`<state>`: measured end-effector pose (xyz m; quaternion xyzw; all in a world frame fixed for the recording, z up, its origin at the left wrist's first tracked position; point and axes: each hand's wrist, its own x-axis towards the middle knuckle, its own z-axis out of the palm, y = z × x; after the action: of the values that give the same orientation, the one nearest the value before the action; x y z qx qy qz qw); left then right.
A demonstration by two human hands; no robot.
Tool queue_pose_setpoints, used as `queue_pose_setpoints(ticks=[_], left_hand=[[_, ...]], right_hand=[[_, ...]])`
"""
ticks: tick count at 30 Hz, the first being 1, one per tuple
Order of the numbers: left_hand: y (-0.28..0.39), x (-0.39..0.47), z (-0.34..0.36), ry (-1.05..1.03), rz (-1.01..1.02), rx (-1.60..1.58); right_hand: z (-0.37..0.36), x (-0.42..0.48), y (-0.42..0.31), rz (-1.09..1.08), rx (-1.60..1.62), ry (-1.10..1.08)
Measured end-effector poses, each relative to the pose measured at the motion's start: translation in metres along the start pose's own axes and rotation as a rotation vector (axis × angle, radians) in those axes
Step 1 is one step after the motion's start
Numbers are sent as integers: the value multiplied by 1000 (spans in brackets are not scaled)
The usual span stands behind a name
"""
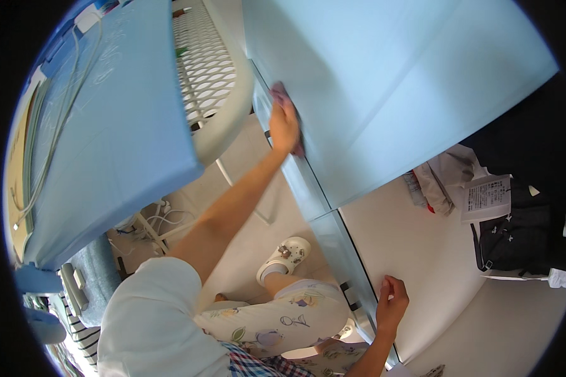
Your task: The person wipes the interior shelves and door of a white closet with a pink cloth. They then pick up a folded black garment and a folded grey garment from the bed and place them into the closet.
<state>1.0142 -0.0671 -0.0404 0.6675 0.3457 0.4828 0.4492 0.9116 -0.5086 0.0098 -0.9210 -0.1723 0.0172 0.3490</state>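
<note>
My left hand (pixel 284 126) presses a bunched mauve cloth (pixel 280 92) against the long edge of a light blue panel (pixel 387 85), which looks like part of a cabinet. The cloth lies along the panel's narrow rim. Lower right, my right hand (pixel 392 301) is loosely curled with nothing visible in it. It is beside the edge of a second light blue panel (pixel 346 245), over a white surface (pixel 396 240). I cannot tell whether it touches either.
At left stands a light blue covered table (pixel 132 118) with a white cable (pixel 70 108), beside a white mesh rack (pixel 207 70). A black bag (pixel 523 240) and a printed tag (pixel 488 198) are at right. Below are a white clog (pixel 287 254) and loose cables (pixel 170 217).
</note>
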Motion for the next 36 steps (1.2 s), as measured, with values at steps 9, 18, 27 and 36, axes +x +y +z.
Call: queue_pose_setpoints(ticks=[9, 18, 27, 36], left_hand=[[42, -160, -35, -249, 114, -61], [-8, -150, -58, -420, 588, 427], [-78, -12, -46, -356, 636, 593], [-99, 130, -43, -574, 436, 805]], right_hand=[[4, 5, -21, -77, 21, -25], [-3, 8, -18, -65, 57, -17], [-5, 11, -20, 18, 85, -23], [-4, 19, -2, -55, 14, 34]])
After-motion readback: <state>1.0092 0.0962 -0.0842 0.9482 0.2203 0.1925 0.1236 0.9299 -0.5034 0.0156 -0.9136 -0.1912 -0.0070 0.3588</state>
